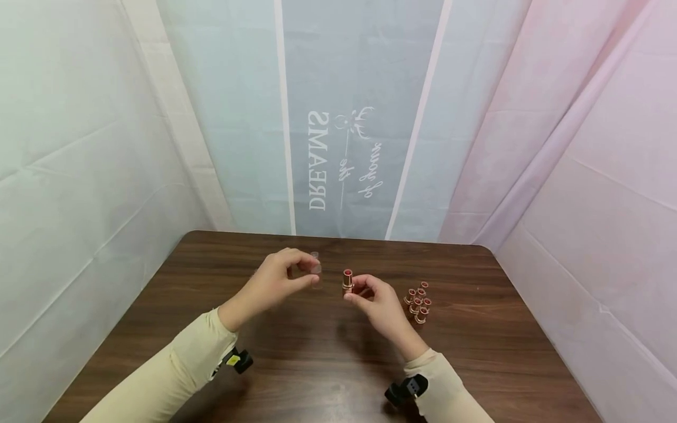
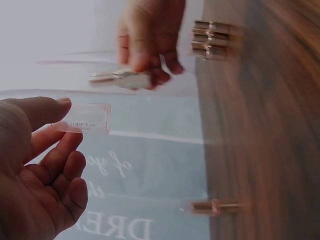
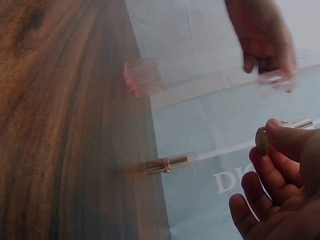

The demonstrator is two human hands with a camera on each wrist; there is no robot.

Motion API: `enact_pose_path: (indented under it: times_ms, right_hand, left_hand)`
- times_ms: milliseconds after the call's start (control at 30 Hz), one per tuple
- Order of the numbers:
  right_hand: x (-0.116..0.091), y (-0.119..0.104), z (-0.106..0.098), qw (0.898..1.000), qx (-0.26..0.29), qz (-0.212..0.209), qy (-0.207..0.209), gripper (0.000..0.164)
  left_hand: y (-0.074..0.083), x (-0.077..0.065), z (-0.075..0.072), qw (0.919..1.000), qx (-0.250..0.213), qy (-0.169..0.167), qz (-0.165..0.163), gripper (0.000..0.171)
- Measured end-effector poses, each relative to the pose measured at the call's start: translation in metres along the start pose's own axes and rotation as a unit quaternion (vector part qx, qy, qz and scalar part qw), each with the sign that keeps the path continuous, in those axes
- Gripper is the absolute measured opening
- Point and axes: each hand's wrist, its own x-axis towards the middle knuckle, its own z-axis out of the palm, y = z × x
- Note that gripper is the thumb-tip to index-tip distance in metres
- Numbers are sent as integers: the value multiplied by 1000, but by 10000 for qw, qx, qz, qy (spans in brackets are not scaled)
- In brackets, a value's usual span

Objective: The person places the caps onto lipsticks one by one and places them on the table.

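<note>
My left hand point(image 1: 288, 273) pinches a small clear cap point(image 2: 92, 119) with dark lettering between thumb and fingers. Opposite it, my right hand point(image 1: 378, 302) holds a gold lipstick tube point(image 1: 347, 279) upright between thumb and fingertips, its red top showing. A gap separates the cap from the tube, both raised above the table. The flat round base of this tube point(image 3: 262, 140) faces the right wrist camera. Beyond the hands stands another gold lipstick tube point(image 3: 170, 163) with a clear cap over its upper part.
Several gold lipstick tubes point(image 1: 418, 304) with red tops stand close together to the right of my right hand. Clear caps point(image 3: 143, 78) with reddish edges stand on the left side of the dark wooden table point(image 1: 296, 364). Printed fabric point(image 1: 365, 70) hangs behind the table.
</note>
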Motion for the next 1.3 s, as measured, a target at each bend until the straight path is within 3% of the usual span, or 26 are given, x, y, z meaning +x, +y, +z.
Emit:
enact_pose_path:
  times_ms: [200, 467, 733, 1300]
  right_hand:
    - [-1, 2, 6, 9999, -51, 48, -110, 17]
    - [-2, -1, 8, 9999, -40, -53, -129, 17]
    - [-3, -5, 6, 9997, -28, -63, -217, 17]
    - [-3, -7, 1, 9997, 83, -200, -124, 16]
  left_hand:
    - [17, 17, -4, 9997, 64, -26, 240, 21]
    - [30, 32, 4, 9987, 46, -150, 483, 20]
    - [29, 35, 13, 9992, 92, -310, 248, 18]
    - [28, 33, 26, 9971, 259, -609, 364, 17]
